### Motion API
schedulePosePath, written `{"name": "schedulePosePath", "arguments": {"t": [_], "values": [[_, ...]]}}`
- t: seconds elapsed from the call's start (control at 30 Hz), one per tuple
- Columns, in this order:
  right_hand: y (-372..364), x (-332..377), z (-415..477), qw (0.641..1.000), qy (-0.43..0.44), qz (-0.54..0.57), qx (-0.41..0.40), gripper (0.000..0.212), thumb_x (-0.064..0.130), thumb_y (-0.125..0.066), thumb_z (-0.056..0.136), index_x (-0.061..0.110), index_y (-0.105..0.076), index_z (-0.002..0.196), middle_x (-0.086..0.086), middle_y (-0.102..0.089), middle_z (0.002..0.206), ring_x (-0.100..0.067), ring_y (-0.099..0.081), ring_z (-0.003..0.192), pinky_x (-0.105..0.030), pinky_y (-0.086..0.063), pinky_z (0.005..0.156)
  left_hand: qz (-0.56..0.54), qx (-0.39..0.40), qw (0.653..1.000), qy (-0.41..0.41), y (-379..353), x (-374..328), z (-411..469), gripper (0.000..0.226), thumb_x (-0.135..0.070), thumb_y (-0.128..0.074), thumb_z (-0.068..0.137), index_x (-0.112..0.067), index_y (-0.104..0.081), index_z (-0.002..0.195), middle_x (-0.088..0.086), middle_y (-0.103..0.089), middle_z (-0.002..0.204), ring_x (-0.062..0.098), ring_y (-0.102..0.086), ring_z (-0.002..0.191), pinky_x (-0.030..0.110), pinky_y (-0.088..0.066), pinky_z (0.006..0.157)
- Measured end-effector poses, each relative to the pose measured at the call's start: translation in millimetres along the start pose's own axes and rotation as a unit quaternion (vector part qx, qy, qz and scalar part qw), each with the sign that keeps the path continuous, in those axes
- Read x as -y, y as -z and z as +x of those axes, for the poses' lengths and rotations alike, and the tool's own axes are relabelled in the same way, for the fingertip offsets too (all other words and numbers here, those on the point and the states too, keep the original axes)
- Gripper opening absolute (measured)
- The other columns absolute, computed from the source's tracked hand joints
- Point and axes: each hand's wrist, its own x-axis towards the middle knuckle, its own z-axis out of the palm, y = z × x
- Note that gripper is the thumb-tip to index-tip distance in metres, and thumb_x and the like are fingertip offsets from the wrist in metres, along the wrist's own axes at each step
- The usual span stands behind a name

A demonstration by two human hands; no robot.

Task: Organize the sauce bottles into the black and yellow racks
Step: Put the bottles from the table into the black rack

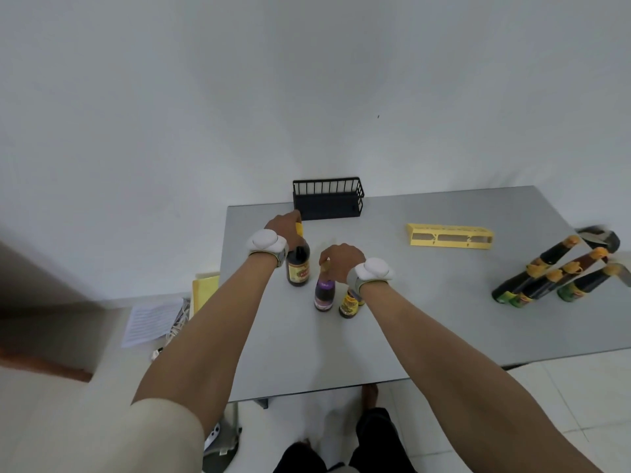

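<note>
My left hand (285, 227) is closed around the yellow-capped neck of a dark sauce bottle (298, 264) standing on the grey table (426, 319). My right hand (341, 259) grips the top of a purple-labelled bottle (323, 295). A small yellow-labelled bottle (349, 304) stands just right of it, partly under my right wrist. The black wire rack (327, 198) stands at the table's far edge, just beyond my left hand. The yellow rack (450, 235) lies further right. Three tall dark bottles (546, 278) stand at the right end.
A yellow folder (204, 288), printed papers (152, 322) and a white cable (177, 327) lie on a lower surface left of the table. A dark object (597, 237) sits at the table's far right edge. White wall behind; my legs show below the table's front edge.
</note>
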Motion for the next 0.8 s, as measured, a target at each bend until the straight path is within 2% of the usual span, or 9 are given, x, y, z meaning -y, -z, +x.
{"name": "schedulePosePath", "arguments": {"t": [0.17,0.37,0.53,0.67,0.8], "values": [[0,-4,3,0.999,-0.008,0.001,-0.034,0.032,0.026,-0.072,0.076,0.014,-0.072,0.106,-0.01,-0.071,0.108,-0.029,-0.067,0.095,-0.033,-0.056,0.081,0.014,-0.011,1.0,-0.007,-1,0,1,0.036,-0.025,-0.067,0.082,-0.012,-0.06,0.114,0.012,-0.065,0.116,0.032,-0.063,0.101,0.032,-0.049,0.078],[37,-9,20,0.998,-0.001,0.0,-0.063,0.035,0.029,-0.071,0.078,0.012,-0.069,0.109,-0.01,-0.069,0.109,-0.028,-0.066,0.097,-0.034,-0.055,0.082,0.016,0.007,1.0,0.005,4,-3,7,0.037,-0.025,-0.068,0.082,-0.007,-0.061,0.113,0.015,-0.064,0.118,0.033,-0.063,0.103,0.033,-0.049,0.079],[86,-11,38,0.996,0.017,-0.012,-0.082,0.031,0.03,-0.072,0.074,0.014,-0.073,0.101,-0.008,-0.073,0.103,-0.027,-0.068,0.091,-0.034,-0.058,0.079,0.016,0.018,1.0,0.003,23,-18,19,0.039,-0.024,-0.07,0.078,-0.007,-0.062,0.112,0.015,-0.065,0.116,0.031,-0.063,0.097,0.032,-0.049,0.077],[122,-16,56,0.994,0.016,-0.018,-0.102,0.028,0.029,-0.07,0.073,0.014,-0.074,0.097,-0.008,-0.072,0.101,-0.028,-0.068,0.089,-0.032,-0.057,0.076,0.016,0.012,1.0,-0.001,53,-35,40,0.048,-0.023,-0.073,0.078,-0.008,-0.058,0.121,0.014,-0.061,0.125,0.033,-0.062,0.11,0.032,-0.05,0.084],[156,-22,79,0.993,0.007,-0.006,-0.121,0.032,0.028,-0.071,0.072,0.013,-0.073,0.1,-0.008,-0.072,0.1,-0.027,-0.069,0.086,-0.029,-0.053,0.07,0.019,-0.004,1.0,-0.008,86,-52,67,0.046,-0.018,-0.071,0.08,-0.007,-0.058,0.123,0.015,-0.057,0.129,0.034,-0.059,0.115,0.038,-0.051,0.093]]}}
